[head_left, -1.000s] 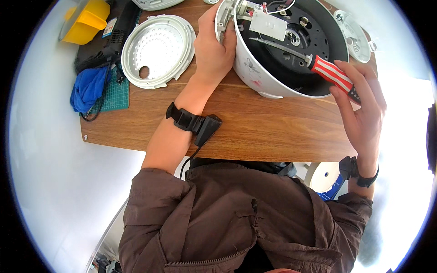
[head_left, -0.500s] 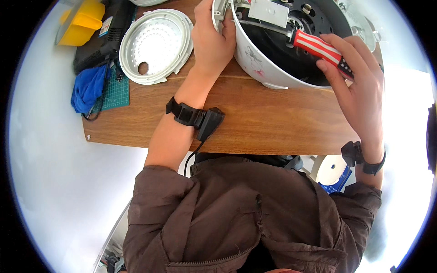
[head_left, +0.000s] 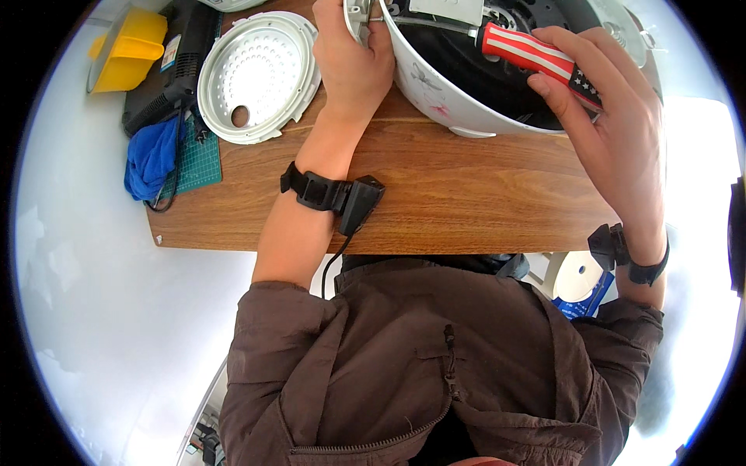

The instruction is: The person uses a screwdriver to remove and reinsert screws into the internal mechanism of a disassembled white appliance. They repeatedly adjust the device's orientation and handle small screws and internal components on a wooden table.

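The left forearm reaches far across from the near edge, a black band (head_left: 320,191) at its wrist; the left hand (head_left: 351,74) is closed round a pale plastic piece (head_left: 358,17) at the left rim of a white housing (head_left: 435,87), thumb on the right side. On the right, the right hand (head_left: 614,105) comes in from the near right, wrist below the fingers, pinching a screwdriver (head_left: 528,53) by its striped handle between thumb and fingers. The screwdriver lies across the housing's dark opening, shaft pointing left toward the left hand; whether its tip touches anything cannot be told.

On the brown wooden table (head_left: 466,190), from the left: a yellow container (head_left: 134,51), a black device (head_left: 188,58), a blue cloth (head_left: 151,159) partly over a green mat (head_left: 203,159), a round white perforated plate (head_left: 260,74), then the housing, with a translucent part (head_left: 624,33) at far right.

A pale wall (head_left: 74,256) stands left; below the table's near right edge is a cream round object (head_left: 573,281).
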`<state>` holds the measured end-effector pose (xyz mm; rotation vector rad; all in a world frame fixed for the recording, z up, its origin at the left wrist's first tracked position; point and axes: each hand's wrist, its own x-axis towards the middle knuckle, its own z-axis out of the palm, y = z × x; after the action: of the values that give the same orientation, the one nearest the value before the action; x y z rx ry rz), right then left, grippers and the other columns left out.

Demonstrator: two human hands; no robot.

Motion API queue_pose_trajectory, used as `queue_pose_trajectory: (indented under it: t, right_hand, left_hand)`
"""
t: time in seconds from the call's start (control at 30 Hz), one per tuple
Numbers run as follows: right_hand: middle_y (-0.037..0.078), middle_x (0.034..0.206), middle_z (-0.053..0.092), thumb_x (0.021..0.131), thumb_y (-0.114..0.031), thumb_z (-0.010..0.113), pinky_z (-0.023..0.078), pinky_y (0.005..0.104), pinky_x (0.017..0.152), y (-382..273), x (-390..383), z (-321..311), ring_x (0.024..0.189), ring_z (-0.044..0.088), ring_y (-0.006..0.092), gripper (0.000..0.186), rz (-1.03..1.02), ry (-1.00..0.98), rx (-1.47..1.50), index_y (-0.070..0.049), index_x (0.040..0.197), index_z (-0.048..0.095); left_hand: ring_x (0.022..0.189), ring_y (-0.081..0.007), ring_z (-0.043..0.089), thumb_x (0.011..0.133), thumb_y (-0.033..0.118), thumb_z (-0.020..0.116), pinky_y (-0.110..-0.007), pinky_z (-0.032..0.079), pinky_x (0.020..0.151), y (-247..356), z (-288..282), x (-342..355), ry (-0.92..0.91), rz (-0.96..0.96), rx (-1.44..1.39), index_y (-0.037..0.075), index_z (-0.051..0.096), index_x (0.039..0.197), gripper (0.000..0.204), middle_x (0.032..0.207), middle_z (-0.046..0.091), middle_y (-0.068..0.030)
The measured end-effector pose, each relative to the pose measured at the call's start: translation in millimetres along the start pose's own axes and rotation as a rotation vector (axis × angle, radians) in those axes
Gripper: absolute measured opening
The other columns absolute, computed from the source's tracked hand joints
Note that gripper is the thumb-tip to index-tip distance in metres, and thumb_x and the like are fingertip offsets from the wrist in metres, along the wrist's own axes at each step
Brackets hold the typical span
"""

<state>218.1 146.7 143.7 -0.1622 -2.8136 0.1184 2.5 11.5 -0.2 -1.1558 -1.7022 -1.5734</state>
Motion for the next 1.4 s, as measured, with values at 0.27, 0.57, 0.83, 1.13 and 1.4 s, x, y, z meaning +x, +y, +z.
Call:
queue_pose_trajectory:
  t: [0.27, 0.57, 0.83, 1.13, 1.4]
  right_hand:
    - [0.01, 0.109, 0.069, 0.094, -0.031, 0.072, 0.055, 0.0283, 0.07, -1, 0, 2, 0.101, 0.067, 0.0237, 0.038, 0.02, -0.008, 0.03, -0.01, 0.126, 0.068]
    - [0.01, 0.106, 0.066, 0.092, -0.02, 0.074, 0.052, 0.0295, 0.074, -5, 5, -3, 0.094, 0.064, 0.022, 0.035, 0.004, -0.034, 0.049, -0.007, 0.124, 0.068]
    - [0.009, 0.105, 0.067, 0.093, -0.021, 0.074, 0.052, 0.0301, 0.074, -6, 1, 2, 0.09, 0.066, 0.0216, 0.031, 0.016, 0.011, 0.014, -0.007, 0.121, 0.069]
    - [0.008, 0.104, 0.069, 0.093, -0.023, 0.073, 0.052, 0.029, 0.073, -10, 0, 0, 0.09, 0.067, 0.0199, 0.031, 0.057, -0.006, 0.029, -0.007, 0.12, 0.07]
    - [0.009, 0.106, 0.07, 0.093, -0.026, 0.074, 0.053, 0.0285, 0.072, -7, -4, 4, 0.093, 0.068, 0.0206, 0.034, 0.038, 0.011, -0.03, -0.008, 0.121, 0.07]
  left_hand:
    - [0.113, -0.0299, 0.063, 0.095, 0.013, 0.069, -0.037, 0.049, 0.097, 0, 0, -1, -0.002, -0.047, -0.011, -0.001, 0.056, 0.131, 0.04, 0.124, 0.063, -0.0173]
    - [0.113, -0.0325, 0.063, 0.097, 0.01, 0.064, -0.038, 0.049, 0.097, 1, -4, 1, -0.041, -0.005, -0.009, -0.002, 0.055, 0.134, 0.04, 0.126, 0.062, -0.019]
    - [0.111, -0.0392, 0.062, 0.095, 0.004, 0.06, -0.041, 0.049, 0.095, 1, -4, -2, -0.049, -0.025, 0.028, -0.003, 0.053, 0.133, 0.04, 0.124, 0.062, -0.0235]
    - [0.112, -0.0383, 0.062, 0.097, 0.004, 0.059, -0.041, 0.049, 0.096, -1, -4, -1, -0.067, 0.023, 0.014, -0.003, 0.052, 0.135, 0.04, 0.124, 0.061, -0.0235]
    - [0.112, -0.036, 0.061, 0.097, 0.002, 0.058, -0.039, 0.048, 0.096, -1, -4, -2, -0.077, 0.022, 0.006, -0.003, 0.052, 0.135, 0.038, 0.125, 0.061, -0.0221]
